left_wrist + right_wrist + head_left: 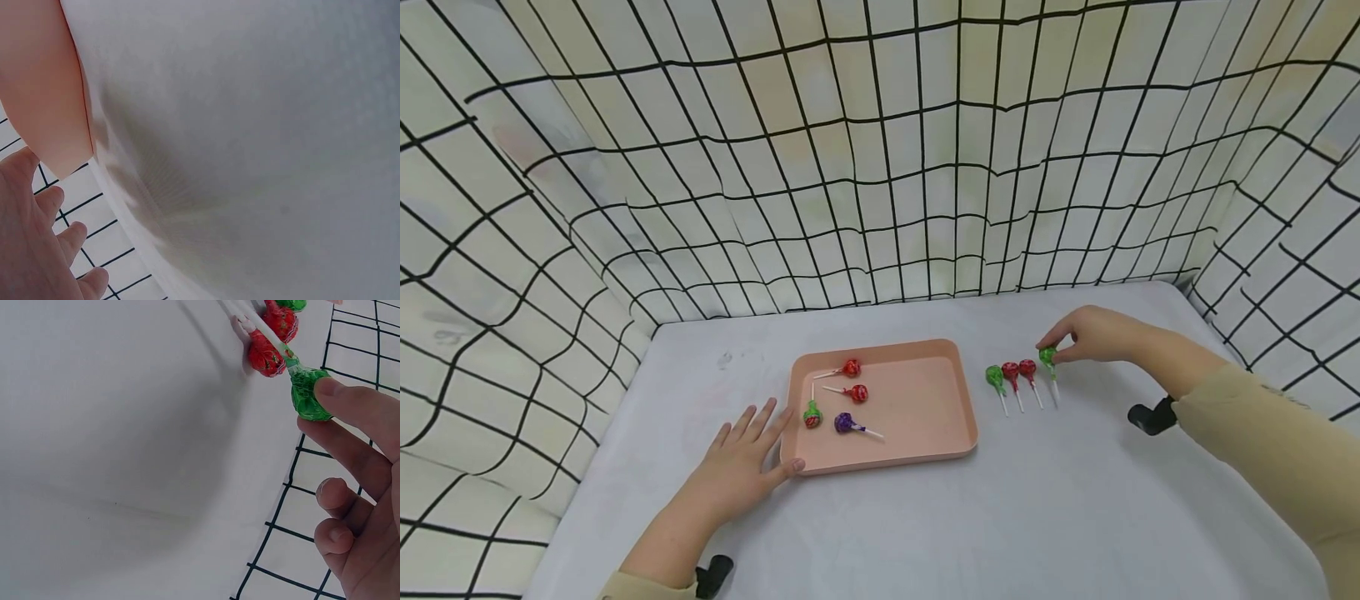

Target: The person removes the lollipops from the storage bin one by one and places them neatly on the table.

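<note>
My right hand [1097,335] pinches the wrapped head of a green lollipop [307,394] between thumb and index finger, its white stick pointing toward the near side. Left of it on the table lie two red lollipops [1028,372] and another green lollipop [995,377], lined up side by side. My left hand [737,467] is spread flat, touching the left rim of a pink tray [917,408]. In the tray are two red lollipops [856,392], a green lollipop [812,415] and a purple lollipop [846,423]. The left wrist view shows the fingers beside the tray's edge.
A white cloth covers the table [925,525]. White walls with a black wire grid [895,167] enclose its back and sides. Black wrist devices [1152,417] sit under both forearms.
</note>
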A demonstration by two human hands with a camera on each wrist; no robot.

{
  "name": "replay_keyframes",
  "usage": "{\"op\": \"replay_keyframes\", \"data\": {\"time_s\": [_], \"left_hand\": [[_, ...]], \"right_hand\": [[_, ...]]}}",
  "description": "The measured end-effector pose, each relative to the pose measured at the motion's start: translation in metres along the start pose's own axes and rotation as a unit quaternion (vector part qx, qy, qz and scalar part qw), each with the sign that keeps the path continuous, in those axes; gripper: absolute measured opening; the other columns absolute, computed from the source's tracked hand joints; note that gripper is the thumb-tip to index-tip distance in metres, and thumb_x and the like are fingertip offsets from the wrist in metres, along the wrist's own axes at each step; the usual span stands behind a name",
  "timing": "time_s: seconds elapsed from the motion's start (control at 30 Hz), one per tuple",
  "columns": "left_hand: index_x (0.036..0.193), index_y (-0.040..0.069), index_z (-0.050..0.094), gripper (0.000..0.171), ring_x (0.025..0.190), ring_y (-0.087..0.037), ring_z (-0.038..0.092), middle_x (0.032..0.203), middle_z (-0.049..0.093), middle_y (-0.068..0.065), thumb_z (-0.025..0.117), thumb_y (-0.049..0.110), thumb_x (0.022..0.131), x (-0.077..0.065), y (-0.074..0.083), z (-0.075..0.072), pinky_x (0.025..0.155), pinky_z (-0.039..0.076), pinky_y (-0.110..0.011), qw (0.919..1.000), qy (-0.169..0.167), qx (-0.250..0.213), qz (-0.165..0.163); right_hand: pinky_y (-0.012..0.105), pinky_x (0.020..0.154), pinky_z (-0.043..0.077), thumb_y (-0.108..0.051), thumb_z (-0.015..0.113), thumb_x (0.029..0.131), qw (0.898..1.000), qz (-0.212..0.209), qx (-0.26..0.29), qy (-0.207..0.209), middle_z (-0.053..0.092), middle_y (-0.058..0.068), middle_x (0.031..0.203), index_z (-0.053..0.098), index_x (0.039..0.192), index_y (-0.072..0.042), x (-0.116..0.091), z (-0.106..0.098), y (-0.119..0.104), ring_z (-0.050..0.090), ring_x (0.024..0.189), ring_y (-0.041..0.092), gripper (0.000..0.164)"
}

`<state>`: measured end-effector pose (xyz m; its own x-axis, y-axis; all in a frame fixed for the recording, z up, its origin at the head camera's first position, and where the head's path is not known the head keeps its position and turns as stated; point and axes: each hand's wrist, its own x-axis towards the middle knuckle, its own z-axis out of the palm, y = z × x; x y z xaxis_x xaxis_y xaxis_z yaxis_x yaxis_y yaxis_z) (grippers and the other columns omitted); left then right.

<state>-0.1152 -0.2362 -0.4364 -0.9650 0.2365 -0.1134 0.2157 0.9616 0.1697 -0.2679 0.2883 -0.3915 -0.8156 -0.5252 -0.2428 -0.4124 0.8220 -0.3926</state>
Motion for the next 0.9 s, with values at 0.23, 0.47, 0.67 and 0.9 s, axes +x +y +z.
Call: {"op": "replay_keyframes", "data": {"time_s": [0.23, 0.47, 0.67, 0.9], "left_hand": [[0.158, 0.019, 0.029, 0.086, 0.148, -0.044, 0.016, 0.164, 0.019, -0.014, 0.05, 0.07, 0.091, 0.0, 0.0, 0.0, 0.115, 0.012, -0.067, 1.0, -0.002, -0.008, 0.001], [0.158, 0.019, 0.03, 0.087, 0.148, -0.044, 0.016, 0.164, 0.02, -0.014, 0.05, 0.07, 0.09, 0.0, -0.002, 0.001, 0.115, 0.013, -0.068, 1.0, -0.001, -0.001, 0.001], [0.158, 0.019, 0.029, 0.089, 0.148, -0.044, 0.015, 0.164, 0.02, -0.014, 0.048, 0.073, 0.09, 0.001, -0.001, 0.001, 0.115, 0.013, -0.067, 1.0, -0.006, 0.0, -0.001], [0.158, 0.019, 0.028, 0.084, 0.148, -0.043, 0.015, 0.164, 0.019, -0.013, 0.053, 0.065, 0.092, -0.001, -0.001, 0.001, 0.116, 0.013, -0.066, 1.0, -0.006, -0.003, -0.004]], "right_hand": [[0.045, 0.087, 0.055, -0.017, 0.076, 0.088, 1.0, 0.006, 0.005, -0.025, 0.072, 0.0, 0.111, 0.076, 0.115, -0.015, 0.008, 0.007, 0.009, 0.064, 0.103, 0.025, 0.026], [0.048, 0.09, 0.053, -0.016, 0.076, 0.088, 0.999, 0.015, 0.011, -0.028, 0.072, 0.0, 0.109, 0.077, 0.112, -0.016, 0.015, 0.017, 0.013, 0.064, 0.103, 0.023, 0.024], [0.048, 0.091, 0.053, -0.018, 0.075, 0.089, 0.999, 0.02, 0.015, -0.032, 0.072, 0.001, 0.11, 0.077, 0.112, -0.017, 0.017, 0.021, 0.013, 0.063, 0.105, 0.024, 0.023], [0.047, 0.09, 0.053, -0.02, 0.073, 0.091, 0.999, 0.022, 0.02, -0.032, 0.071, 0.001, 0.111, 0.077, 0.113, -0.018, 0.017, 0.025, 0.014, 0.061, 0.102, 0.023, 0.023]]}}
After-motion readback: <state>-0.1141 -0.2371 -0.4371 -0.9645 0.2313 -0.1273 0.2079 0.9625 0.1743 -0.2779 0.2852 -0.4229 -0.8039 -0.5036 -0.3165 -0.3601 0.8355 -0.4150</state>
